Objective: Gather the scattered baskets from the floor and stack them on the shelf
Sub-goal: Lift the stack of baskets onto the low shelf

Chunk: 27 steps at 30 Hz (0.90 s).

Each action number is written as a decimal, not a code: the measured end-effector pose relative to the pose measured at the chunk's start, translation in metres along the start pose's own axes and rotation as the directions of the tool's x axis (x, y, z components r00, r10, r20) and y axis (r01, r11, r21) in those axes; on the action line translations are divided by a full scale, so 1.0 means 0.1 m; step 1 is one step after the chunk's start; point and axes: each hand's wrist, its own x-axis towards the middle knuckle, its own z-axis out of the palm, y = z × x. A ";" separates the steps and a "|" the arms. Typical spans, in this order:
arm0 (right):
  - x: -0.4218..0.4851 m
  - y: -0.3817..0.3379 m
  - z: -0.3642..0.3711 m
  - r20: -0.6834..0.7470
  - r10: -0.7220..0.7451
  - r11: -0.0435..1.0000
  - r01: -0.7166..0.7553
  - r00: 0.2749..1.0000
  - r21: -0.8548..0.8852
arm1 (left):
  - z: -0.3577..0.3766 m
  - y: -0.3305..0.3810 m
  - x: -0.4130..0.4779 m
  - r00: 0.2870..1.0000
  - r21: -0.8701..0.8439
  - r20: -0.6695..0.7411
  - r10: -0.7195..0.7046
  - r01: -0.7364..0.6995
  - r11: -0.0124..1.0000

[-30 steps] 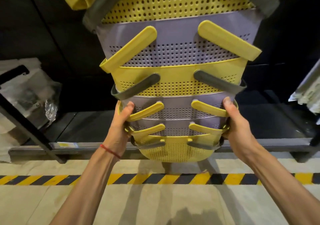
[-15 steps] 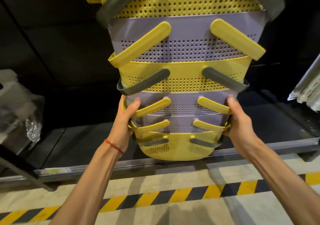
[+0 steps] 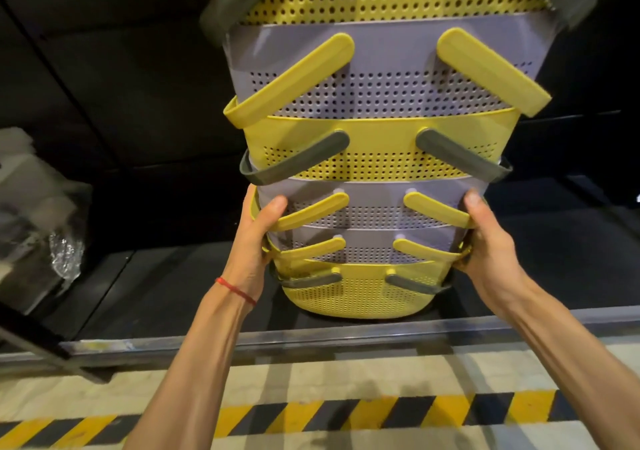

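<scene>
Since the earlier frames, the nested stack of perforated yellow and lilac plastic baskets (image 3: 374, 172) has advanced from above the floor edge to beyond the grey metal front rail (image 3: 346, 338). It now sits over the dark shelf deck (image 3: 156, 287). Contact between the lowest basket and the deck cannot be confirmed.

The left hand (image 3: 256, 241) and right hand (image 3: 485, 241) clamp opposite sides of the lower baskets, thumbs forward and fingers wrapped behind.

Step in hand: placing the stack on the shelf. The next move probably calls for level lowering and seating the base before release. The tall stack may tip.
</scene>
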 end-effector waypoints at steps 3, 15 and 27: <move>0.06 0.01 0.00 0.012 0.018 1.000 -0.018 1.000 0.002 | 0.02 -0.02 0.03 1.000 -0.013 -0.010 0.009 -0.009 1.000; 0.03 0.03 0.11 0.040 0.024 0.990 -0.018 0.999 -0.137 | -0.12 -0.28 -0.18 0.996 -0.179 -0.081 -0.037 0.022 0.984; 0.34 0.12 0.10 0.033 0.007 0.990 -0.002 0.999 -0.143 | -0.13 -0.47 0.15 0.996 -0.168 -0.087 0.010 -0.024 0.985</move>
